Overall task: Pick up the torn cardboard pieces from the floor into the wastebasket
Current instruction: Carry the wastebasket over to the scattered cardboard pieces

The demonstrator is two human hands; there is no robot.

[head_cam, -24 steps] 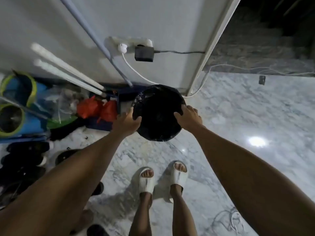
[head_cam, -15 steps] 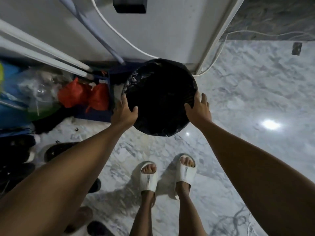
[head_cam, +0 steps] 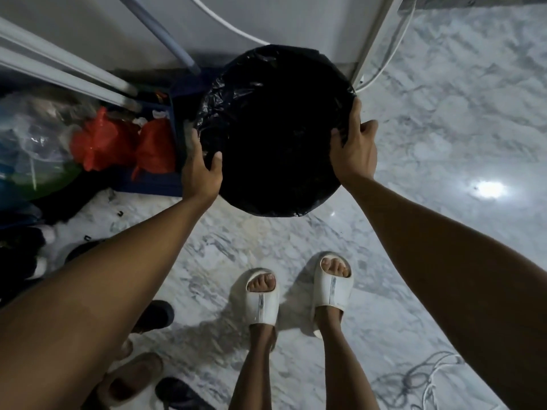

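A round wastebasket [head_cam: 275,131] lined with a black plastic bag fills the upper middle of the view, its inside dark. My left hand [head_cam: 201,170] grips its left rim, thumb over the edge. My right hand [head_cam: 355,149] grips the right rim, fingers curled on the bag. The basket is held above the marble floor [head_cam: 444,128] in front of my feet in white slippers [head_cam: 299,291]. No cardboard pieces show in this view.
Red bags [head_cam: 124,140] and clear plastic clutter lie at the left by a blue box. White tubes [head_cam: 59,72] lean on the wall. Dark shoes [head_cam: 154,315] sit at lower left. A white door frame [head_cam: 376,37] and cables [head_cam: 429,380] stand at right.
The wastebasket has come closer and looks larger, with both hands staying on its rim. The view has tilted downward, so the wall socket has left the frame.
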